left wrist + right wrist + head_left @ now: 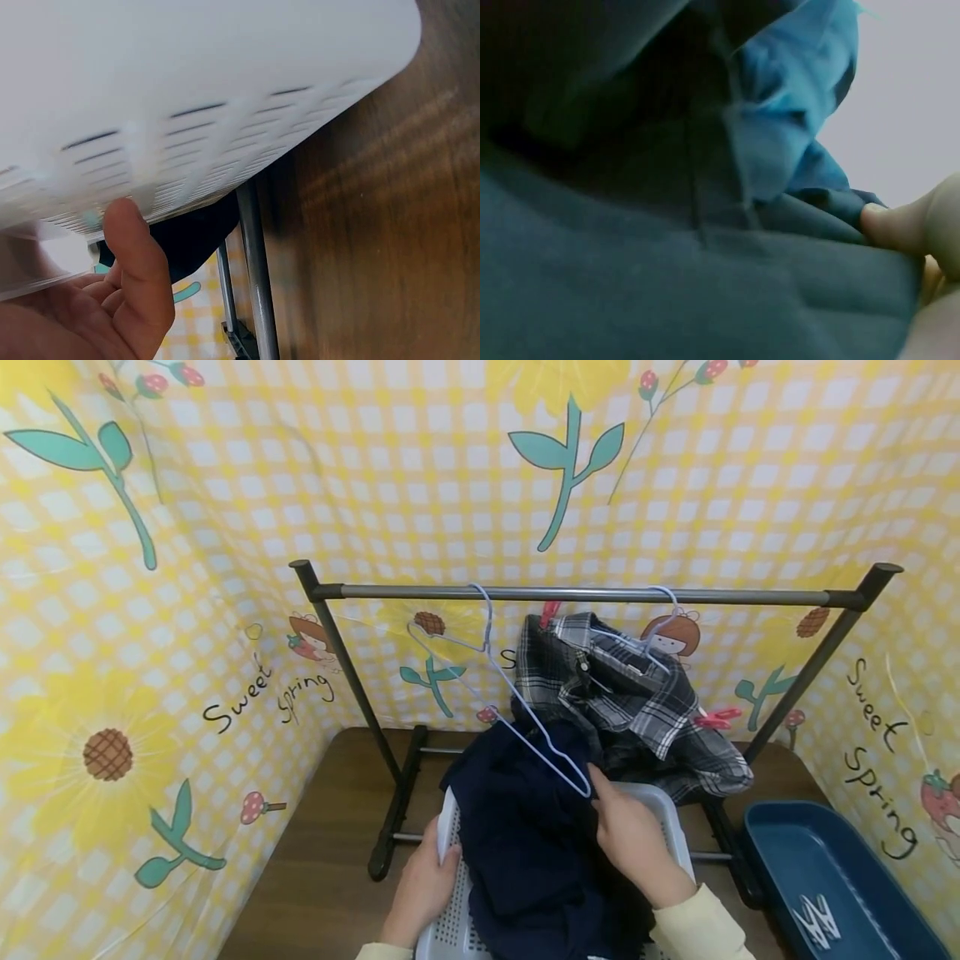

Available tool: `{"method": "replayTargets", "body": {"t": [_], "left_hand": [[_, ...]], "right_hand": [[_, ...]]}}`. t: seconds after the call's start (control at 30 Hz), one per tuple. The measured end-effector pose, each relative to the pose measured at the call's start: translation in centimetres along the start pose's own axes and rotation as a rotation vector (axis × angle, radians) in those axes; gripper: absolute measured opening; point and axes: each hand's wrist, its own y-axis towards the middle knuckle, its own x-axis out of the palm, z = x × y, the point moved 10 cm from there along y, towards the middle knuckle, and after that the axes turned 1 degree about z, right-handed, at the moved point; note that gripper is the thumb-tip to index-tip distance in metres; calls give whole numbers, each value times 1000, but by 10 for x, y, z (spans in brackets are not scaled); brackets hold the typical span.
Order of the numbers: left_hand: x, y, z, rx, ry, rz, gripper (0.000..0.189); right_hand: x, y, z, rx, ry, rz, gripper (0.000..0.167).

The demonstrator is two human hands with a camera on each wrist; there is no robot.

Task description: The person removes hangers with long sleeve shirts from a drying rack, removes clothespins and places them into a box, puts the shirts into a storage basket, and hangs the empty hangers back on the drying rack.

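A dark navy garment (540,827) lies bunched over a light grey perforated basket (447,835). My left hand (422,885) grips the basket's left rim; in the left wrist view its thumb (135,255) lies along the slotted side. At the garment's right edge my right hand (637,839) pinches the cloth (817,262) between thumb and fingers, as the right wrist view shows. A pale blue wire hanger (525,706) hooks on the rack's rail, its lower right corner overlapping the garment close to my right fingertips.
A black clothes rack (420,592) spans the wooden table (300,852). On it, right of the hanger, hangs a grey plaid shirt (600,677) with red clothespins (717,719). A blue tray (787,835) holding white clothespins (817,920) stands at the right. Patterned cloth walls surround the table.
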Motion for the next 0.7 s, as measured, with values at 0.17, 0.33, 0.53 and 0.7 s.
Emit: {"method": "replayTargets", "body": {"t": [0.17, 0.33, 0.53, 0.7], "left_hand": [[0, 0, 0, -5, 0, -4, 58], [1, 1, 0, -16, -13, -21, 58], [3, 2, 1, -24, -19, -37, 58], [3, 3, 3, -16, -25, -41, 58]], "right_hand": [[16, -19, -30, -159, 118, -230, 59], [56, -49, -48, -209, 191, -617, 58], [95, -75, -47, -135, 87, -856, 51], [114, -81, -47, -145, 56, -888, 42]]}}
